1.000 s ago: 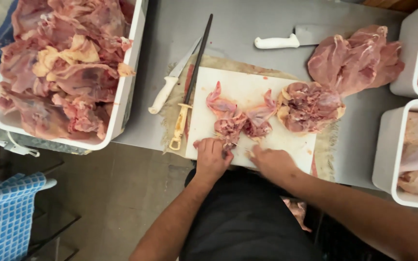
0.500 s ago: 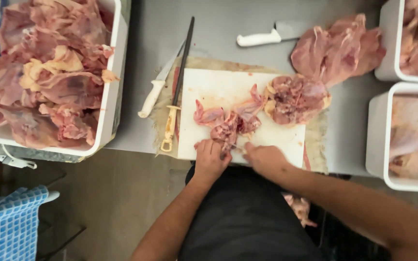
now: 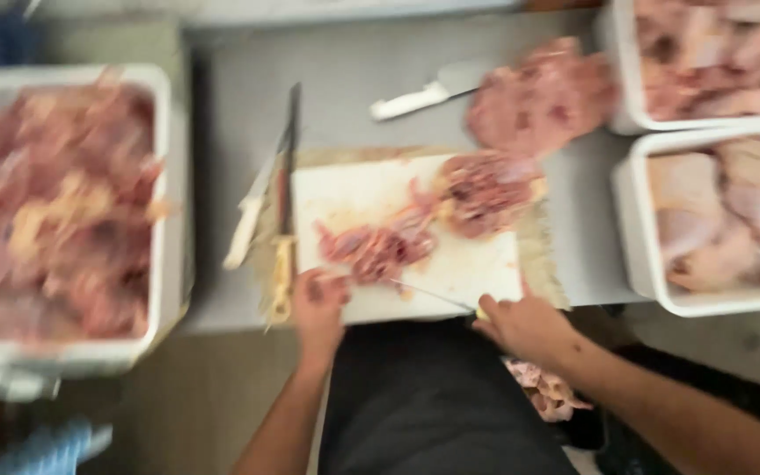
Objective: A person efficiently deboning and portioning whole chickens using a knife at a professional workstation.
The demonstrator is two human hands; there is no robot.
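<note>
A white cutting board (image 3: 354,189) lies on a grey metal table (image 3: 354,79). A raw chicken carcass piece (image 3: 380,251) rests on the board near its front edge, and a second carcass (image 3: 485,189) lies at the board's back right. My left hand (image 3: 318,303) presses on the near end of the front piece. My right hand (image 3: 525,325) grips a thin knife (image 3: 428,295) whose blade points left toward that piece. The frame is blurred.
A white tub (image 3: 173,220) full of raw chicken scraps stands at left. Two white tubs (image 3: 631,202) of chicken pieces stand at right. A sharpening steel (image 3: 285,193), a white-handled knife (image 3: 248,220) and a cleaver (image 3: 424,95) lie on the table. A flattened chicken piece (image 3: 543,101) lies behind the board.
My right hand has pulled back to the right, off the board's front edge, drawing the knife out from the meat. The view has shifted left and blurred. My left hand stays on the piece.
</note>
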